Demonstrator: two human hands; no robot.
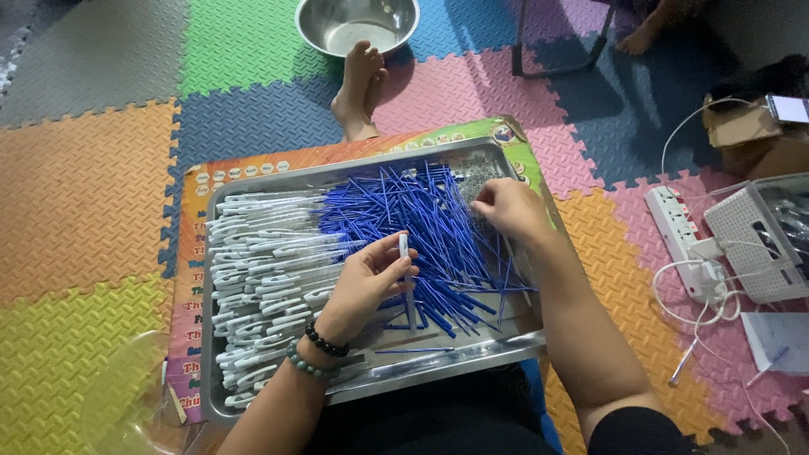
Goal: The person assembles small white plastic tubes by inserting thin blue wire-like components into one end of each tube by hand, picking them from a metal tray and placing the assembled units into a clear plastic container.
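We see left hand (pixel 364 282) grip pinching white pen barrel (pixel 404 253); right hand (pixel 506 206) grip picking among springs (pixel 474 181) at tray (pixel 354 173) far right

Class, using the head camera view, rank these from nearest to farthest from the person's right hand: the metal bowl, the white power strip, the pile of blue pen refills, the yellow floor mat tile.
From the right hand:
1. Pile of blue pen refills, right under it in the tray.
2. White power strip, to the right on the floor.
3. Metal bowl, up top beyond the tray.
4. Yellow floor mat tile, far lower left.
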